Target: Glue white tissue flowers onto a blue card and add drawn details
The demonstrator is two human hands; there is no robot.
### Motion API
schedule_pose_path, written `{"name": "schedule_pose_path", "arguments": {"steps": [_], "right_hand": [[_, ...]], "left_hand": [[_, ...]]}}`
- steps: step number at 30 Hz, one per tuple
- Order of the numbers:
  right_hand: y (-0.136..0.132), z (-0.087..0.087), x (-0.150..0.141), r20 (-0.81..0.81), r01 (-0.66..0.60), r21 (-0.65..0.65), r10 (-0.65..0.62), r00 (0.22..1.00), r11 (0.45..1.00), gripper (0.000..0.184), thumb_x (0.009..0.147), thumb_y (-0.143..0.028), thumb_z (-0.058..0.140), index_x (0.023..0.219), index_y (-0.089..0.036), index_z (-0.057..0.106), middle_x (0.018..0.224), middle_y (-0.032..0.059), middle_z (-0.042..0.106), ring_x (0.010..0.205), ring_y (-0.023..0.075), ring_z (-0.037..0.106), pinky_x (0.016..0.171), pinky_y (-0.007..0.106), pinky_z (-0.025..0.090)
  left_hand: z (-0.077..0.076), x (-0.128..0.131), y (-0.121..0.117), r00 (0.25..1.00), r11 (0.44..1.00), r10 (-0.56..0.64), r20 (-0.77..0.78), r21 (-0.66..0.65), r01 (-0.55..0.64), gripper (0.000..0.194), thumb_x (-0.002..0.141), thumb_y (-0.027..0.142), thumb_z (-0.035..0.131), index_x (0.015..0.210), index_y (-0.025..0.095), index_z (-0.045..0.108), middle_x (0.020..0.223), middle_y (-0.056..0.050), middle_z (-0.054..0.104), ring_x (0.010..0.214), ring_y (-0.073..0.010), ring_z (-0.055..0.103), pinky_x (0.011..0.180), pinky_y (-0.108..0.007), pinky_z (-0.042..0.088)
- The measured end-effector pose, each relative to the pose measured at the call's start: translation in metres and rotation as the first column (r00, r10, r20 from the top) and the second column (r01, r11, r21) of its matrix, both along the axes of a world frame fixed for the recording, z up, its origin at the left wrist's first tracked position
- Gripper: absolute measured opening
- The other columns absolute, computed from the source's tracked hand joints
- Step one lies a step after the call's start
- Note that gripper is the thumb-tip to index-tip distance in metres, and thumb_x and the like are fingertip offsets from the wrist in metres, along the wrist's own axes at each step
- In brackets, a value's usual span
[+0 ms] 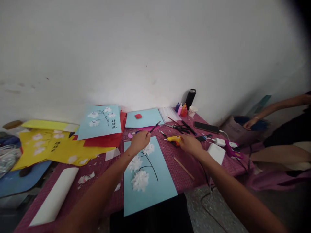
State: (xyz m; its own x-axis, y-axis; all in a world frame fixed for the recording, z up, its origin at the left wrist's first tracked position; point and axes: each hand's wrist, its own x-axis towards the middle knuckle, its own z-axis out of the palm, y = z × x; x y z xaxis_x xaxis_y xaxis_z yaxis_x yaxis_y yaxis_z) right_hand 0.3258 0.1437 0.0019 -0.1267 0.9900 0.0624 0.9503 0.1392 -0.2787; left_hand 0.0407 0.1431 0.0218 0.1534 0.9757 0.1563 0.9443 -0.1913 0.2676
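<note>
Left hand (141, 141) curled round a black marker (155, 126), right hand (191, 144) gripping a yellow glue gun (173, 139). Blue flower picture (163, 185) is partly on the desk (191, 161). Another blue sheet (85, 132) has Chinese characters (114, 124), kinda too small to read.

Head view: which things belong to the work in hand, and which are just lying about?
In use, by the look of it:
- blue sheet with white paper flowers
- yellow glue gun, in the right hand
- dark pen, in the left hand

Probably just lying about:
- black bottle
- paper cup
- dark phone
- white paper roll
</note>
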Motion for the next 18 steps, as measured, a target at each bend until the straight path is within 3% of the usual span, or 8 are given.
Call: {"name": "schedule_pose_path", "arguments": {"steps": [4, 9, 14, 18], "right_hand": [[0.003, -0.015, 0.0, 0.074, 0.055, -0.046, -0.051, 0.996, 0.997, 0.033, 0.088, -0.039, 0.055, 0.107, -0.017, 0.069, 0.101, 0.0166, 0.075, 0.088, 0.0312, 0.07, 0.073, 0.036, 0.048], [0.001, -0.023, 0.0, 0.095, 0.08, -0.059, -0.074, 0.993, 0.995, 0.04, 0.083, -0.03, 0.059, 0.119, -0.013, 0.062, 0.102, 0.0189, 0.074, 0.088, 0.0337, 0.071, 0.071, 0.036, 0.047], [-0.002, -0.023, 0.006, 0.042, 0.103, -0.029, -0.102, 0.994, 0.994, 0.037, 0.087, -0.02, 0.052, 0.123, -0.01, 0.058, 0.108, 0.0192, 0.072, 0.093, 0.0299, 0.07, 0.074, 0.033, 0.045], [0.001, -0.014, 0.016, -0.03, 0.152, -0.005, -0.152, 0.988, 0.988, 0.032, 0.091, -0.027, 0.053, 0.119, -0.012, 0.058, 0.107, 0.0162, 0.073, 0.092, 0.0267, 0.07, 0.069, 0.028, 0.042]], "left_hand": [[-0.02, 0.02, 0.035, 0.999, 1.0, 0.0, -0.047, -0.027, -0.002, 0.036, 0.099, 0.036, 0.041, 0.095, 0.017, 0.071, 0.097, -0.011, 0.074, 0.09, -0.0249, 0.068, 0.077, -0.032, 0.047], [-0.033, 0.026, 0.05, 0.998, 0.999, -0.021, -0.067, -0.029, 0.019, 0.039, 0.101, 0.035, 0.037, 0.099, 0.017, 0.072, 0.1, -0.011, 0.074, 0.093, -0.0227, 0.068, 0.08, -0.03, 0.047], [-0.032, 0.026, 0.043, 0.997, 1.0, -0.001, -0.083, 0.001, 0.001, 0.046, 0.103, 0.035, 0.03, 0.096, 0.016, 0.071, 0.095, -0.012, 0.075, 0.087, -0.0232, 0.069, 0.077, -0.031, 0.047], [-0.031, 0.041, 0.014, 0.994, 0.999, -0.017, -0.111, 0.047, 0.023, 0.049, 0.103, 0.041, 0.029, 0.095, 0.016, 0.071, 0.091, -0.013, 0.074, 0.083, -0.0256, 0.07, 0.073, -0.033, 0.047]]}}
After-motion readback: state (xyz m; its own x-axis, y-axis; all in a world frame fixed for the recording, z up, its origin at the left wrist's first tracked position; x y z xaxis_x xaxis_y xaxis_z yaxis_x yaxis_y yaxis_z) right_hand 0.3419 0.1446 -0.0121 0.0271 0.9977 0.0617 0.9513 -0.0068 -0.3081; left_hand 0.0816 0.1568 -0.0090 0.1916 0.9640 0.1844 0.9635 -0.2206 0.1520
